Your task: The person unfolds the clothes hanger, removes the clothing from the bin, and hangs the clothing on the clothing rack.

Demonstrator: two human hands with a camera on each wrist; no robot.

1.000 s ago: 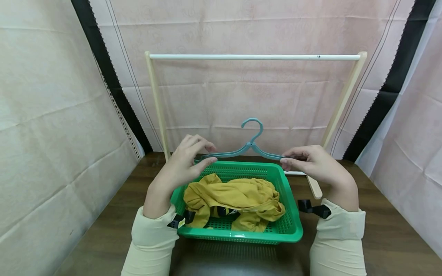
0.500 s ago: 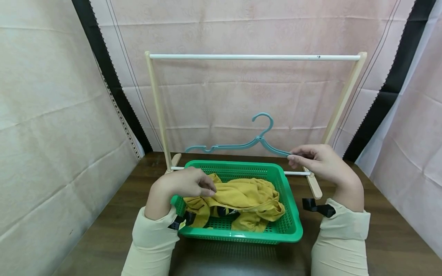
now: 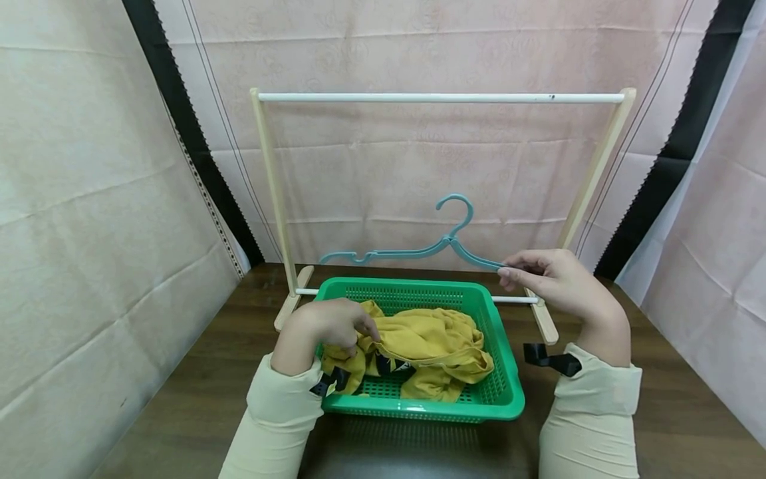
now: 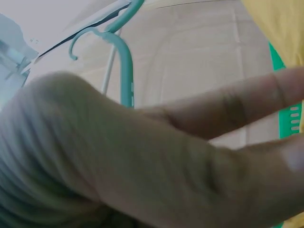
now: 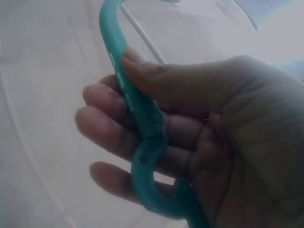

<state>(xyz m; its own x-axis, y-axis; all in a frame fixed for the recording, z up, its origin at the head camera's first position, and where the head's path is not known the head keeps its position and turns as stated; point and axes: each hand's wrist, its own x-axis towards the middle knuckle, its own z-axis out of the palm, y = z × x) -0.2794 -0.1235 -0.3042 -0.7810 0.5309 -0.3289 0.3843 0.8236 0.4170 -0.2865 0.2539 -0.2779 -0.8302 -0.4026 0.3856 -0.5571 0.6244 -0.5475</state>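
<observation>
A blue-green plastic hanger (image 3: 413,253) is held up by its right arm end in my right hand (image 3: 553,276). In the right wrist view, thumb and curled fingers grip the hanger (image 5: 137,104) near its notched end. Its hook points upward and its left end is free. A crumpled mustard-yellow garment (image 3: 427,332) with a dark printed patch lies in a green plastic basket (image 3: 509,372). Over the garment's left side is my left hand (image 3: 335,326), fingers reaching down at the cloth. In the left wrist view, thumb and finger stand apart near the yellow cloth (image 4: 280,28); their tips are partly out of frame.
Behind the basket stands a rack with a white top rail (image 3: 443,98), pale wooden side posts (image 3: 274,186) and a low white bar (image 3: 514,300). All of it rests on a dark wood table (image 3: 203,386). Pale fabric walls (image 3: 443,166) close off the back and sides.
My left hand has let go of the hanger's left side and come down to the garment, shifting slightly right. The right hand has moved a little right with the hanger, which now sits higher.
</observation>
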